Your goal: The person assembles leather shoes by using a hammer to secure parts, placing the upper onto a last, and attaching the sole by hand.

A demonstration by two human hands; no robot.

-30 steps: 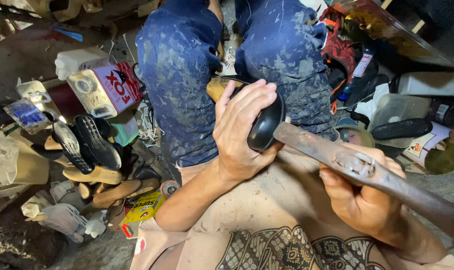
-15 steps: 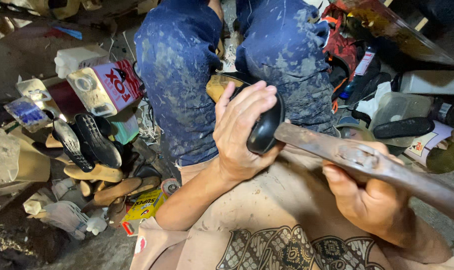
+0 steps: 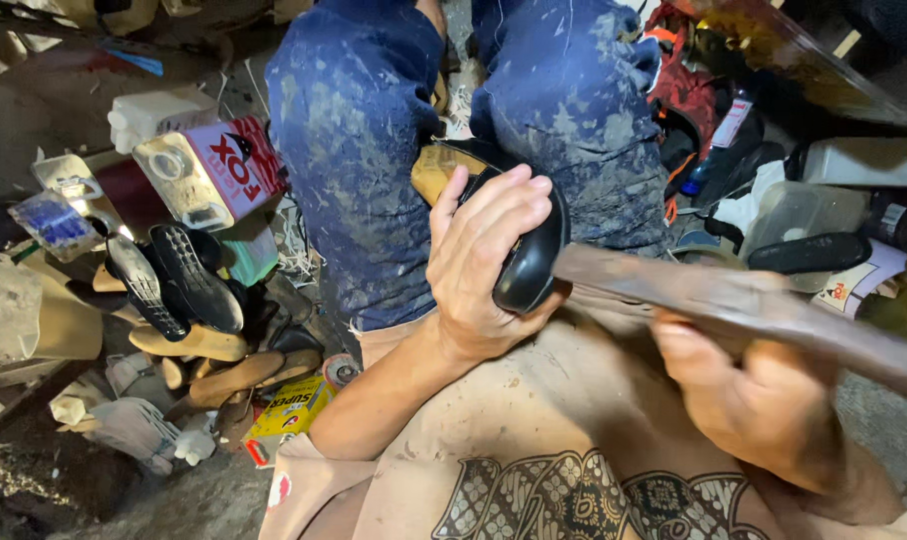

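Left hand (image 3: 484, 265) is gripping a glossy black shoe (image 3: 529, 260) with a tan insole, pressed against the knees. Right hand (image 3: 764, 400), blurred, is clasping a long rusty flat tool (image 3: 734, 305) touching the shoe.

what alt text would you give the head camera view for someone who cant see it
Seen from above, the left hand grips a black shoe braced between knees in stained blue trousers, while the blurred right hand holds a long rusty metal tool whose end meets the shoe. Shoe soles, tins and boxes clutter the ground on the left.
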